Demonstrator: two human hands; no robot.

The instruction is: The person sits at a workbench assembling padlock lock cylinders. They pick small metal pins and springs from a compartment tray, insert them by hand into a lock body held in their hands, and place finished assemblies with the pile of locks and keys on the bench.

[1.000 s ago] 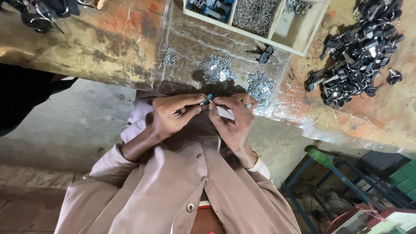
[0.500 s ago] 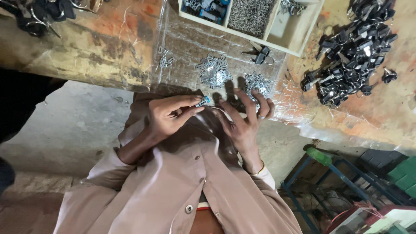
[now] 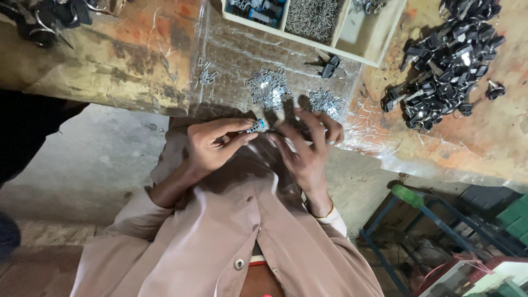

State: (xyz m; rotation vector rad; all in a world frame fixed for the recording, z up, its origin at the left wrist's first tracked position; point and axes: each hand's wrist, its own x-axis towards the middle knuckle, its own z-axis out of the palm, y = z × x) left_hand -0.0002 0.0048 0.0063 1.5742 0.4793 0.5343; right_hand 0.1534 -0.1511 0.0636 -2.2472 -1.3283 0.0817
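I saw the left hand (image 3: 212,147) pinching a small metal part (image 3: 256,126) between thumb and fingertips, just off the near edge of the counter (image 3: 126,60). The part was short, silvery-dark with a blue-tinted tip, its long axis running left to right and pointing toward the right hand (image 3: 308,146). That hand lay just right of the part, released, fingers spread and empty, their tips reaching over the counter edge toward a small pile of silver clips (image 3: 325,102). So the left hand had the part, and the right was the nearer one to the loose pieces. A second pile of clips (image 3: 268,88) lay slightly further left on the clear plastic sheet (image 3: 236,55). Beyond stood a divided tray (image 3: 352,33), and far right a heap of black parts (image 3: 445,60).
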